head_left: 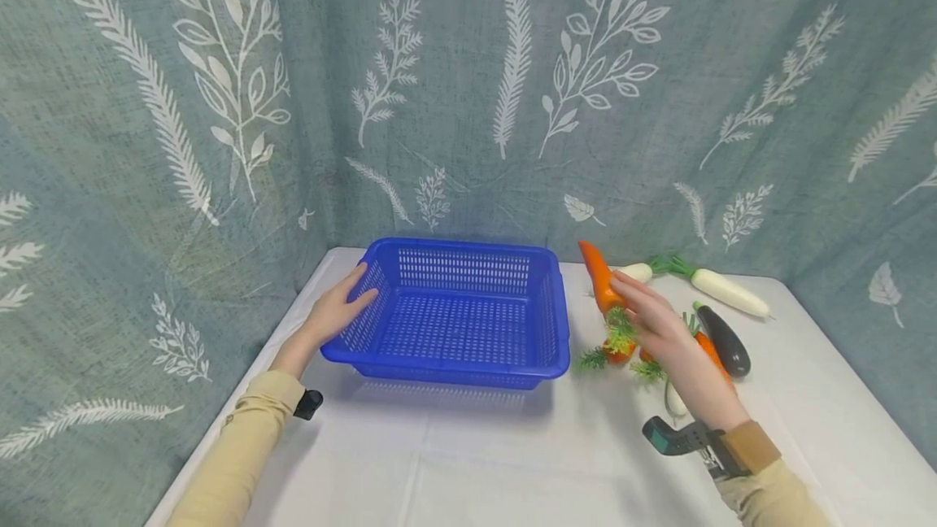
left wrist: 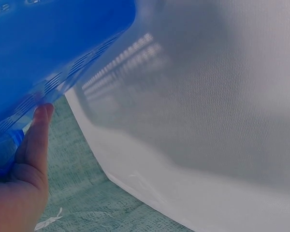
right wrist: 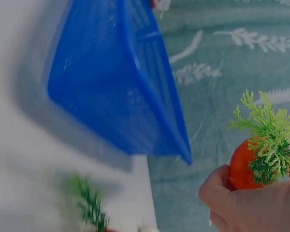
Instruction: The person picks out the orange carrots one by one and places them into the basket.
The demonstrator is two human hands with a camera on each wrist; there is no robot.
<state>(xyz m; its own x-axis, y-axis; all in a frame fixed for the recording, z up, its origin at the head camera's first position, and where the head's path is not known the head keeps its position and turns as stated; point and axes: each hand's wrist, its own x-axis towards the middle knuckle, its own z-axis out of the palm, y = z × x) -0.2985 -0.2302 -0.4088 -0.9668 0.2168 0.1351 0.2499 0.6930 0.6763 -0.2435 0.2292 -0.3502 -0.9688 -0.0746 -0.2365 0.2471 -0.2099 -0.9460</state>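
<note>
A blue plastic basket (head_left: 454,328) with slotted walls stands on the white-covered table, nothing inside it. My left hand (head_left: 333,311) grips its left rim, the thumb inside and the other fingers along the outer wall. To the right of the basket, my right hand (head_left: 662,328) holds an orange carrot (head_left: 599,276) in the air. The carrot's tip points up and away, and its leafy green top (right wrist: 268,145) faces back toward the wrist in the right wrist view. Below this hand lie more carrots (head_left: 710,352), partly hidden by the hand and forearm.
Right of the carrots lies a dark eggplant (head_left: 723,340). A white radish (head_left: 728,293) with green leaves lies behind it, and another white radish (head_left: 635,272) is partly covered by my right hand. A pale vegetable (head_left: 675,401) shows beside the right wrist. A patterned green curtain (head_left: 454,104) borders the table.
</note>
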